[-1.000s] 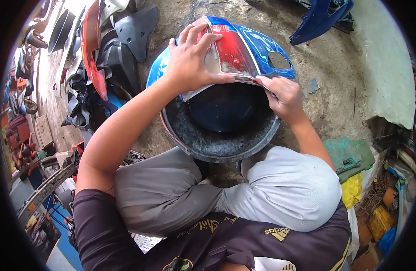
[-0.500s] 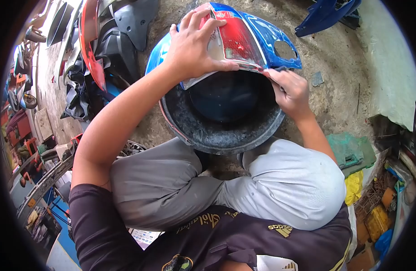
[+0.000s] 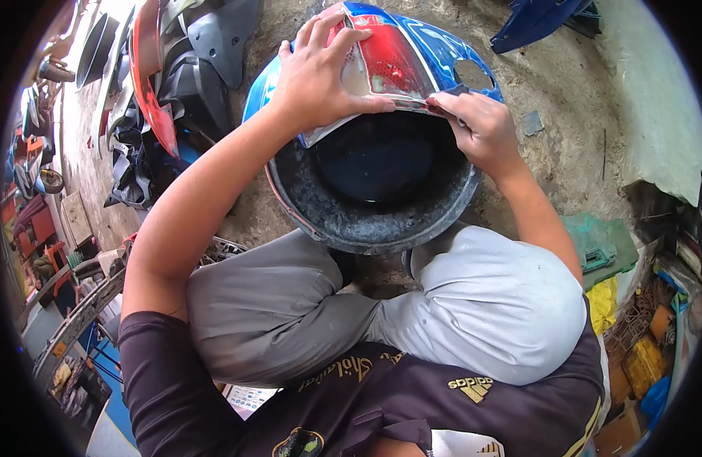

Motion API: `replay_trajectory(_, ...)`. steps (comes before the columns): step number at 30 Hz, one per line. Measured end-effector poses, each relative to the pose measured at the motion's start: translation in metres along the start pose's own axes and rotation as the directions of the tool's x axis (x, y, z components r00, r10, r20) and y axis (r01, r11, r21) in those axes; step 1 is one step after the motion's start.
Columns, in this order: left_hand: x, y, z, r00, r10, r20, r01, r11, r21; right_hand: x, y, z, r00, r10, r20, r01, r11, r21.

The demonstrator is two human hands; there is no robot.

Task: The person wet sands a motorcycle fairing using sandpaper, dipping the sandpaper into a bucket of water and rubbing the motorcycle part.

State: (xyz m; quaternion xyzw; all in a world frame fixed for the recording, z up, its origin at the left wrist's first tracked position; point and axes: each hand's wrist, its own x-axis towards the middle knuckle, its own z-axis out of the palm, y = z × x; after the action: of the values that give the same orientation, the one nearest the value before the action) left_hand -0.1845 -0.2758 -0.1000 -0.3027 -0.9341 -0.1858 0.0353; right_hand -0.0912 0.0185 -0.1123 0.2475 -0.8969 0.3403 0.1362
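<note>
A glossy blue, red and white motorcycle body panel [image 3: 400,65] rests across the far rim of a black basin [image 3: 305,209] with dark water in it. The red section looks scuffed and dusty, and a rounded hole shows in the blue part at right. My left hand [image 3: 316,76] grips the panel, fingers spread over its top and thumb along the near edge. My right hand [image 3: 480,126] is closed at the near edge, pinching a small dark piece [image 3: 457,90] that looks like sandpaper, mostly hidden by the fingers.
Several loose body panels, including a red one [image 3: 145,84] and a black one [image 3: 195,84], lie at left. A dark blue part [image 3: 530,23] sits at upper right. A green plastic case [image 3: 598,247] and a yellow bag [image 3: 602,305] are beside my right knee.
My right hand has moved a little left along the panel's near edge, and more of the dark piece shows above its fingers. My left hand keeps the same hold on the panel.
</note>
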Motion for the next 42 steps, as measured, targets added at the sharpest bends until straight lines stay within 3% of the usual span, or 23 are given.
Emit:
replay_trajectory(6, 0.0, 0.002, 0.0, 1.0, -0.02, 0.002, 0.02, 0.999, 0.034, -0.016, -0.003, 0.001, 0.998, 0.05, -0.043, -0.052, 0.998, -0.044)
replay_trajectory(7, 0.0, 0.001, 0.0, 1.0, -0.01, -0.003, 0.01, 1.0, 0.012, -0.006, -0.001, 0.006, 0.996, 0.025, -0.088, -0.023, 1.0, 0.02)
replay_trajectory(15, -0.001, 0.0, 0.002, 1.0, -0.017, -0.013, 0.017, 1.0, 0.015, -0.023, -0.01, -0.006, 0.994, 0.111, -0.006, -0.111, 0.994, -0.003)
replay_trajectory(18, 0.001, 0.001, 0.0, 1.0, -0.01, 0.0, 0.01, 1.0, 0.0, -0.004, -0.007, 0.003, 0.997, 0.034, -0.068, -0.035, 0.999, -0.007)
replay_trajectory(23, 0.0, 0.001, -0.003, 1.0, -0.015, 0.013, 0.015, 1.0, -0.003, -0.008, -0.009, -0.005, 0.999, 0.054, 0.007, -0.054, 0.998, -0.035)
replay_trajectory(27, 0.001, 0.005, -0.005, 0.999, -0.045, 0.03, 0.045, 0.999, 0.0, -0.02, -0.012, 0.009, 0.984, 0.036, -0.173, -0.041, 0.999, -0.023)
replay_trajectory(30, 0.002, 0.007, -0.009, 0.996, -0.062, 0.07, 0.061, 0.998, 0.009, -0.01, -0.017, 0.003, 0.997, 0.062, -0.05, -0.065, 0.996, -0.063)
replay_trajectory(35, 0.003, 0.008, -0.011, 0.994, -0.071, 0.082, 0.071, 0.997, 0.005, -0.013, -0.018, 0.011, 0.988, 0.078, -0.134, -0.088, 0.994, -0.064)
replay_trajectory(42, 0.001, 0.007, -0.009, 0.995, -0.068, 0.075, 0.069, 0.998, -0.003, -0.019, -0.015, 0.008, 0.991, 0.066, -0.115, -0.077, 0.993, -0.092)
